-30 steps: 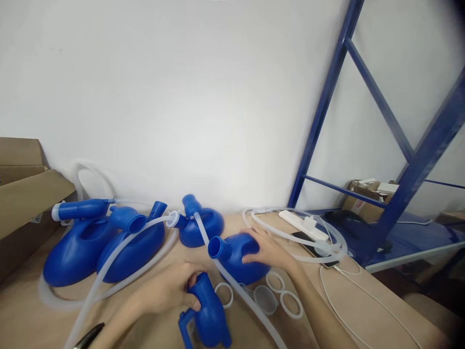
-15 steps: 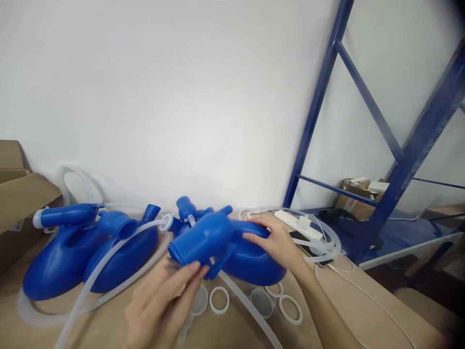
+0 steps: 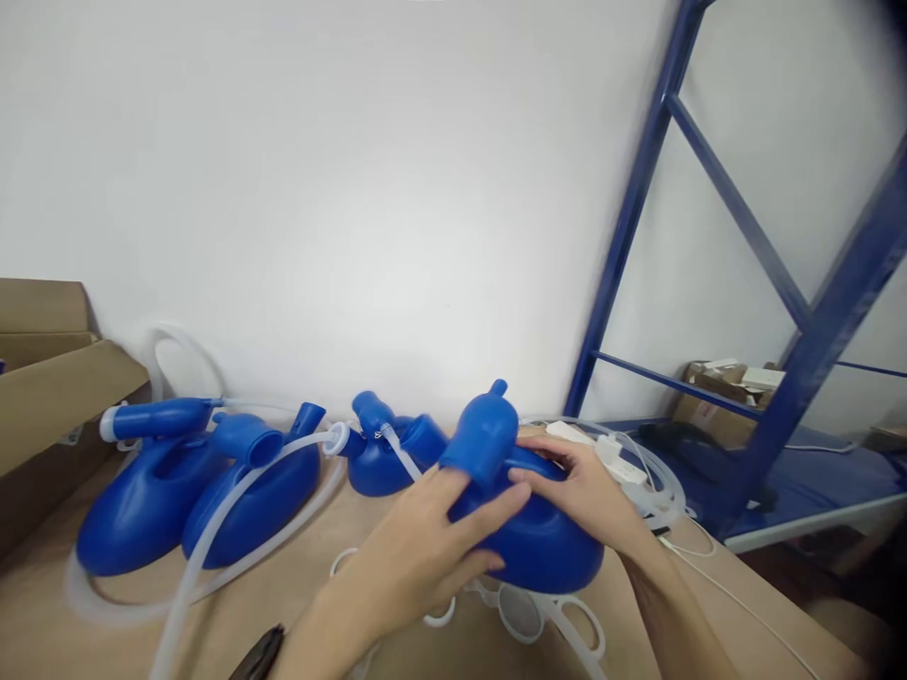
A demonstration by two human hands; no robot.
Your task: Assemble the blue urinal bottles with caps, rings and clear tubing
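A blue plastic urinal bottle (image 3: 549,548) is tilted between my hands above the table, its wide neck turned to the left. My right hand (image 3: 591,491) grips its handle from the right side. At the neck, my left hand (image 3: 418,538) holds the bottle from the left, with a fingertip hidden at the mouth and other fingers against the body. Below it lie a round strainer-like cap (image 3: 521,614) and white rings (image 3: 585,623), partly covered by my hands and the bottle.
More blue urinal bottles (image 3: 148,501) stand at left and against the wall, with clear tubing (image 3: 202,538) running between them. A cardboard box (image 3: 71,397) is at far left. A dark object (image 3: 259,652) lies near the front edge. White power strips (image 3: 627,469), cables and blue shelving (image 3: 624,236) are on the right.
The held bottle has turned so its neck stands more upright, and it has shifted right in view. My left hand has moved right and up to its mouth. The camera view has shifted slightly left.
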